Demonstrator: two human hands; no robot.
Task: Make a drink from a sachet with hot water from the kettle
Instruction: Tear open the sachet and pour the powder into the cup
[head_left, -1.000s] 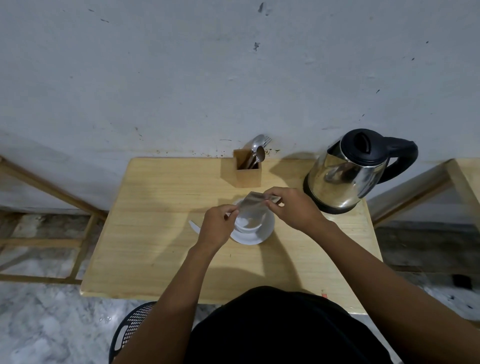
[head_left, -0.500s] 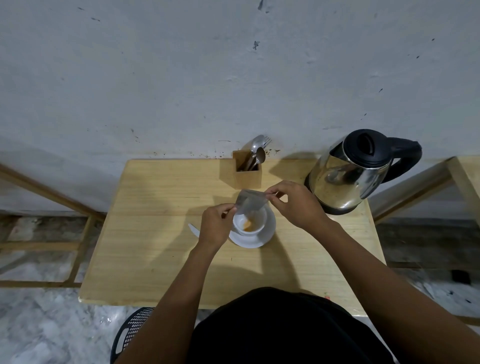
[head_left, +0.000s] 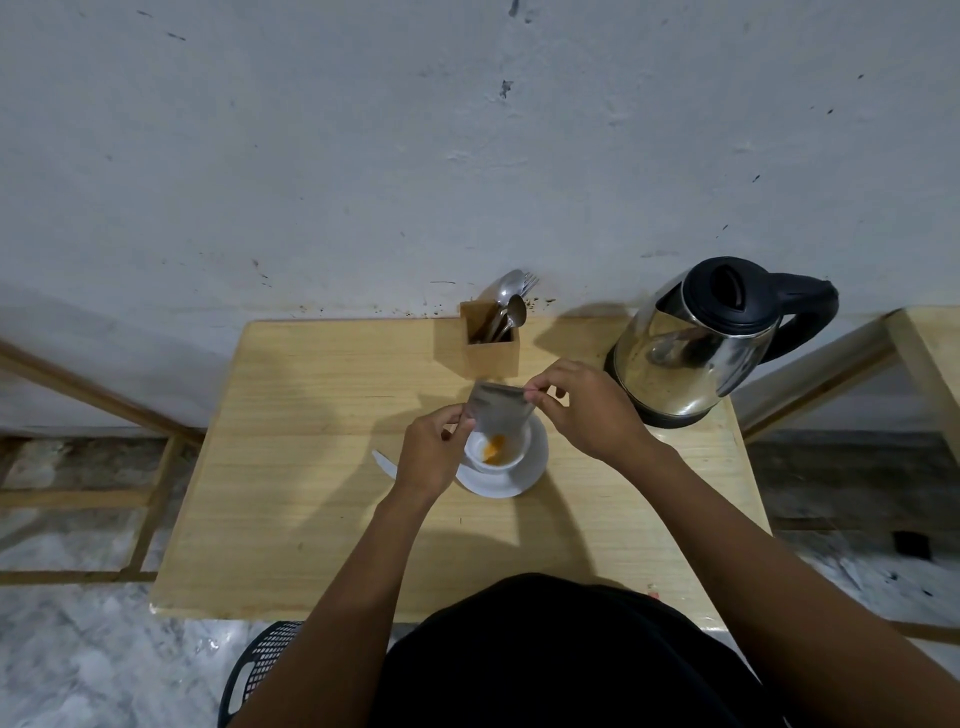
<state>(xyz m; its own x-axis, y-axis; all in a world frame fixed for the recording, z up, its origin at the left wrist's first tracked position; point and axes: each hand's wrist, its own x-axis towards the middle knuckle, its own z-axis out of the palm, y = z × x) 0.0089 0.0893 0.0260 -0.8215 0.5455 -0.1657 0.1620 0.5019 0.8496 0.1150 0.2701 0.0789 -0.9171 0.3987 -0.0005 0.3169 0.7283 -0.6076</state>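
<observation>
A silver sachet (head_left: 500, 410) hangs upended over a white cup (head_left: 494, 452) that stands on a white saucer (head_left: 524, 475). Orange powder (head_left: 493, 447) lies in the cup. My left hand (head_left: 431, 457) pinches the sachet's left edge, and my right hand (head_left: 587, 410) pinches its top right corner. A steel kettle (head_left: 685, 353) with a black lid and handle stands at the table's back right, just beyond my right hand.
A wooden holder (head_left: 491, 343) with spoons and a fork stands at the back of the wooden table (head_left: 291, 467), against the wall. A torn white strip (head_left: 383, 462) lies left of the saucer. A black perforated stool (head_left: 254, 670) shows below the table's front edge.
The sachet has tipped from lying flat over the cup to hanging mouth down, and orange powder has fallen into the cup. Both hands kept their hold.
</observation>
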